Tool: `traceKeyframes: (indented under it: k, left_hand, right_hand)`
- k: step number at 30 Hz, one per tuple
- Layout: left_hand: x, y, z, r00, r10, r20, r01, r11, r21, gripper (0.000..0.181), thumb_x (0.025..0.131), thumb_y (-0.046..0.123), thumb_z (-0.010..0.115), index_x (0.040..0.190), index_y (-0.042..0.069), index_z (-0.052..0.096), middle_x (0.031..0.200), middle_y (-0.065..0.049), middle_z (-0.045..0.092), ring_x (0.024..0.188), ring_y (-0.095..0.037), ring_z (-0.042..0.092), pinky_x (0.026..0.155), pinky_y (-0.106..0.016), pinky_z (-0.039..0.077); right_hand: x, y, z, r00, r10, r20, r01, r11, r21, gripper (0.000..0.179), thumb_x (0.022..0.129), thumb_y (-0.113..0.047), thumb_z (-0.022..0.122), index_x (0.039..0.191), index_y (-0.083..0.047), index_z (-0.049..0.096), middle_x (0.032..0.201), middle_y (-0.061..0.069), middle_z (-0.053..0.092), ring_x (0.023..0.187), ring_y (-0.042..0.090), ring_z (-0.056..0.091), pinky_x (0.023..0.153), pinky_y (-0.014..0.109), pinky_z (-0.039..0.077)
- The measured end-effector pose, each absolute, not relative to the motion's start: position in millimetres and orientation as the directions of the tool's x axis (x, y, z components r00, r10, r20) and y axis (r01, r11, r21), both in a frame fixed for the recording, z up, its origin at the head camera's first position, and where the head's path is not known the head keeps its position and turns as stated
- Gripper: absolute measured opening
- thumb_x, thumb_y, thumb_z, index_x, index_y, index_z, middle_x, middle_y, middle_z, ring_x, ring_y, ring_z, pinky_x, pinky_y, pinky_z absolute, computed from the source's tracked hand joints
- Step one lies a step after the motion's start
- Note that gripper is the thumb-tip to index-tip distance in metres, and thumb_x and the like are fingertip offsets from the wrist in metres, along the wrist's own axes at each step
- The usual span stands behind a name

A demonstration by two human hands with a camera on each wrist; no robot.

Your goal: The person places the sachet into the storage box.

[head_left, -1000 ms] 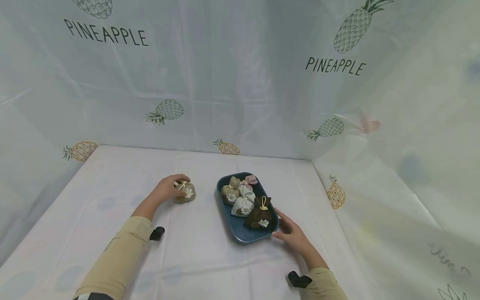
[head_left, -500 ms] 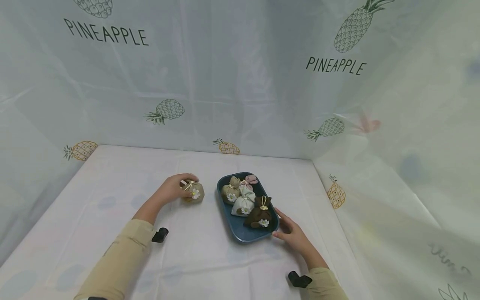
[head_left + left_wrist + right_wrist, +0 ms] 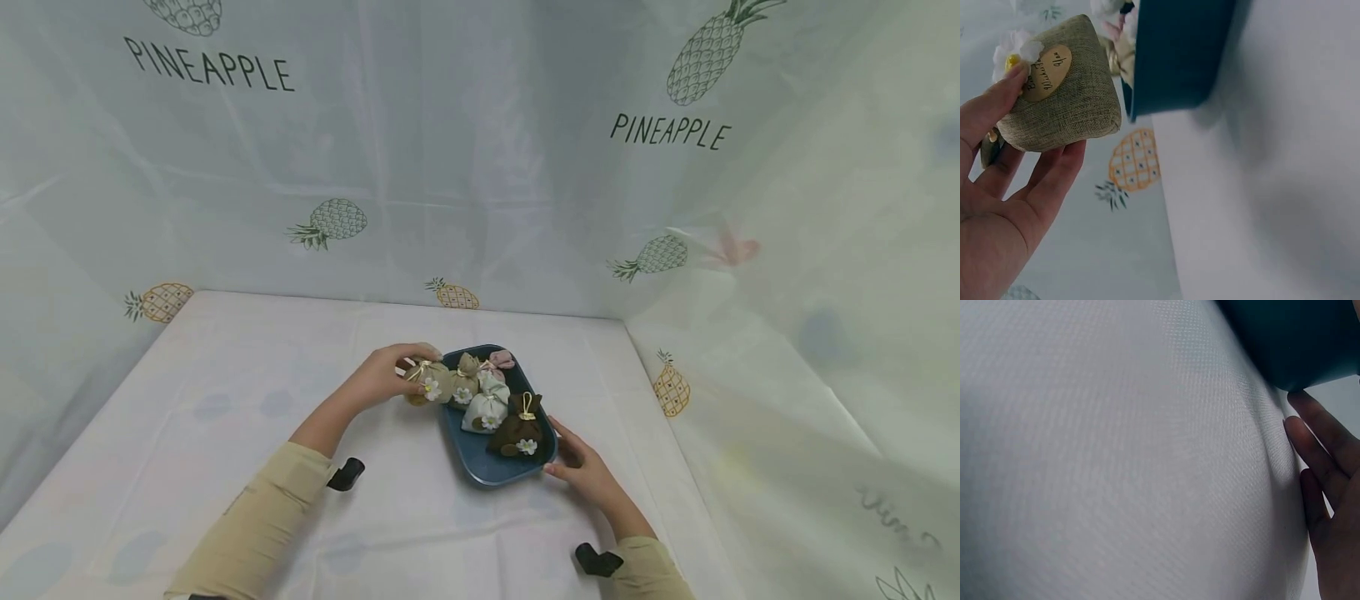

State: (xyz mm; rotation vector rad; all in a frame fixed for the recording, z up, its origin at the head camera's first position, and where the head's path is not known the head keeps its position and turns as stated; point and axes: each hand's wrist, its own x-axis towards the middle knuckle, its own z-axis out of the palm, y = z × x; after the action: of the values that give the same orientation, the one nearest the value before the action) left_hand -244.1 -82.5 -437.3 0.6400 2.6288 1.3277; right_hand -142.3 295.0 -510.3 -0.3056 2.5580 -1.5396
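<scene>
My left hand (image 3: 384, 373) grips a khaki drawstring pouch (image 3: 1063, 87) with a white flower and an oval label, thumb on one side and fingers on the other. The pouch is held up at the left rim of a blue tray (image 3: 480, 471). Inside the tray lie another khaki pouch (image 3: 464, 379), a pink pouch (image 3: 498, 360), a white pouch (image 3: 486, 410) and a dark brown pouch (image 3: 517, 433). At the tray's right side, my right hand (image 3: 588, 477) touches the wall with its fingers spread and fairly straight; in the right wrist view a fingertip meets the tray's lower edge.
A white cloth (image 3: 375, 517) with faint dots covers the table under the tray. Behind it and to the right hang pale sheets (image 3: 465, 167) printed with pineapples. The tray's near end shows its bare blue floor.
My left hand has carried the khaki pouch rightward across the table, from well left of the tray to its left rim. The right hand and the tray have stayed in place.
</scene>
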Motion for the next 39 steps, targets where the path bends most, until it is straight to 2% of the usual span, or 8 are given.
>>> traceKeyframes:
  k: [4,11,18,28,34,39]
  left_hand:
    - [-242,-68,-435,-0.89,0.45,0.068,0.321,0.516,0.794,0.051,0.077,0.006,0.083,0.123,0.022,0.067,0.135,-0.004,0.056,0.103,-0.026,0.06,0.078,-0.037,0.053]
    - [-237,-45,-436,-0.864,0.498,0.072,0.354,0.501,0.79,0.05,0.075,0.007,0.084,0.12,0.024,0.068,0.132,0.0,0.058,0.105,-0.024,0.059,0.083,-0.038,0.052]
    - [-232,-25,-441,-0.824,0.559,0.092,0.421,0.494,0.761,0.051,0.075,0.006,0.084,0.121,0.022,0.067,0.125,0.003,0.061,0.103,-0.019,0.059,0.087,-0.037,0.05]
    - [-227,-4,-448,-0.764,0.635,0.114,0.497,0.467,0.731,0.052,0.074,0.007,0.085,0.121,0.02,0.067,0.126,0.003,0.061,0.109,-0.019,0.058,0.089,-0.035,0.05]
    - [-226,2,-455,-0.723,0.677,0.137,0.547,0.44,0.712,0.05,0.072,0.009,0.087,0.118,0.018,0.069,0.118,0.006,0.065,0.097,-0.013,0.057,0.083,-0.033,0.048]
    - [-223,5,-461,-0.702,0.701,0.126,0.565,0.441,0.698,0.049,0.072,0.012,0.088,0.116,0.02,0.069,0.116,0.006,0.065,0.1,-0.011,0.056,0.083,-0.03,0.049]
  right_hand:
    - [-142,296,-512,-0.97,-0.244,-0.012,-0.104,0.456,-0.884,0.077,0.083,-0.01,0.077,0.15,-0.006,0.038,0.134,0.02,0.055,0.122,0.036,0.052,0.103,0.041,0.039]
    - [-154,307,-548,-0.976,-0.216,-0.006,-0.095,0.453,-0.886,0.079,0.083,-0.018,0.079,0.151,-0.019,0.039,0.138,0.014,0.054,0.124,0.032,0.051,0.105,0.048,0.037]
    - [-153,308,-548,-0.978,-0.21,-0.008,-0.092,0.459,-0.884,0.079,0.081,-0.023,0.08,0.15,-0.024,0.041,0.137,0.012,0.055,0.123,0.03,0.051,0.106,0.052,0.035]
    - [-152,304,-544,-0.977,-0.212,-0.005,-0.096,0.459,-0.883,0.077,0.084,-0.015,0.078,0.151,-0.017,0.039,0.139,0.016,0.052,0.126,0.035,0.049,0.108,0.056,0.029]
    - [-143,294,-517,-0.974,-0.226,-0.015,-0.098,0.484,-0.87,0.076,0.084,-0.012,0.076,0.15,-0.007,0.038,0.137,0.022,0.053,0.123,0.038,0.05,0.105,0.055,0.034]
    - [-141,293,-509,-0.973,-0.228,-0.032,-0.084,0.478,-0.874,0.076,0.084,-0.013,0.076,0.15,-0.007,0.038,0.138,0.022,0.051,0.125,0.039,0.049,0.106,0.056,0.033]
